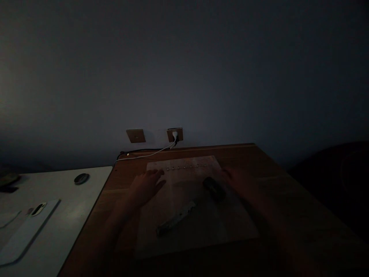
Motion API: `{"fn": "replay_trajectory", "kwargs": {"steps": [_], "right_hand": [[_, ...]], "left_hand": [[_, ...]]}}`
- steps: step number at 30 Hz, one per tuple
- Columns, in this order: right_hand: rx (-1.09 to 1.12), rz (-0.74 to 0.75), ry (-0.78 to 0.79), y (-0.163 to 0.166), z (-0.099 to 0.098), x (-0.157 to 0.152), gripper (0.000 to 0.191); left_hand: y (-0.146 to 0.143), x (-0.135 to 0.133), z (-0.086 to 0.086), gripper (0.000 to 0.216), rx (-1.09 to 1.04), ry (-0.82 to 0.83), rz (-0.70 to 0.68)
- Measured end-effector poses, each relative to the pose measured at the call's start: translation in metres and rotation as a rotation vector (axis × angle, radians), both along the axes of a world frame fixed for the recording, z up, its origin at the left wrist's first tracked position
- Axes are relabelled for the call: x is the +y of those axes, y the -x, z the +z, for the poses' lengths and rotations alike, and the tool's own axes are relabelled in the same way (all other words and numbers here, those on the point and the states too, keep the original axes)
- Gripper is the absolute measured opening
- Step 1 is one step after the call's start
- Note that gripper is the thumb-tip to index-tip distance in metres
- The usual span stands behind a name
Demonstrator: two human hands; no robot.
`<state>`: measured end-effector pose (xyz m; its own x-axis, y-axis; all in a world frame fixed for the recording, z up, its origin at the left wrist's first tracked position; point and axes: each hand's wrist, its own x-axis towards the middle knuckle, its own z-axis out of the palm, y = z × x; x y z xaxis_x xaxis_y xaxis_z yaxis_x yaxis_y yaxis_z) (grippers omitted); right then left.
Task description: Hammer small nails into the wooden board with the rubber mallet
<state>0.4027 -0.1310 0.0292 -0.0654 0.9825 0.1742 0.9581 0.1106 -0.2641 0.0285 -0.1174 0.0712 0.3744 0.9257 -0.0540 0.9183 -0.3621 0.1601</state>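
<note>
Position of the sheet: the pale sheet (pixel 207 221) lies flat on the wooden table (pixel 245 156), set in from the table's far edge. The table's left edge and right edge run on either side of the sheet.

Governing relation: a row of small shiny pieces (pixel 185 167) lies on the sheet, close to its far edge. The long axis of the row runs left to right, roughly along that edge. Your left hand (pixel 148 182) is the nearer hand: its fingertips are just beside the left end of the row. Your right hand (pixel 231 177) is at the sheet's right edge, toward its far right corner, farther from the row's right end.

State of the hands: your left hand lies over the sheet's left edge with fingers extended, thumb spread away, and no object in its grasp. Your right hand is too dark to tell whether its fingers are curled or straight.

Adjacent items: a dark, blocky object (pixel 213 188) lies on the sheet just beside your right hand. A long, narrow tool (pixel 176 219) lies between your forearms, its long axis slanting from the sheet's near left corner toward the far right. Low light hides its finer detail.
</note>
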Motion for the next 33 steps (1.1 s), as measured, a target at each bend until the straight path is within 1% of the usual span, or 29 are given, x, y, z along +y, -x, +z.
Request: {"fn": "replay_trajectory", "kwargs": {"steps": [2, 3, 5, 8, 12, 15, 17, 19, 21, 24, 28, 33], "right_hand": [[-0.074, 0.072, 0.105, 0.022, 0.005, 0.034, 0.03], [-0.083, 0.101, 0.117, 0.032, 0.004, 0.047, 0.026], [-0.096, 0.14, 0.132, 0.05, 0.001, 0.066, 0.021], [-0.113, 0.179, 0.147, 0.059, -0.007, 0.078, 0.018], [-0.124, 0.223, 0.172, 0.05, -0.008, 0.082, 0.023], [-0.118, 0.249, 0.182, 0.046, -0.001, 0.082, 0.032], [-0.109, 0.261, 0.194, 0.05, 0.003, 0.083, 0.035], [-0.101, 0.274, 0.217, 0.057, 0.007, 0.084, 0.032], [-0.098, 0.28, 0.241, 0.066, 0.011, 0.085, 0.026], [-0.103, 0.275, 0.265, 0.075, 0.016, 0.087, 0.025], [-0.104, 0.27, 0.257, 0.078, 0.02, 0.086, 0.026], [-0.072, 0.309, 0.26, 0.089, 0.015, 0.091, 0.024]], "left_hand": [[-0.013, 0.029, 0.007, 0.035, -0.006, -0.006, -0.032], [-0.018, 0.042, 0.007, 0.036, 0.013, 0.009, -0.022], [-0.024, 0.062, 0.002, 0.033, 0.023, 0.057, -0.023], [-0.023, 0.077, -0.012, 0.032, -0.019, 0.12, -0.041], [-0.015, 0.083, -0.025, 0.037, -0.104, 0.128, -0.07], [-0.01, 0.087, -0.03, 0.036, -0.173, 0.116, -0.072], [-0.009, 0.091, -0.033, 0.032, -0.223, 0.079, -0.087], [-0.01, 0.093, -0.039, 0.029, -0.244, 0.059, -0.103], [-0.012, 0.095, -0.044, 0.028, -0.235, 0.076, -0.113], [-0.017, 0.095, -0.051, 0.026, -0.23, 0.095, -0.171], [-0.02, 0.094, -0.052, 0.023, -0.192, 0.057, -0.23], [-0.025, 0.09, -0.046, 0.024, -0.153, 0.036, -0.219]]}}
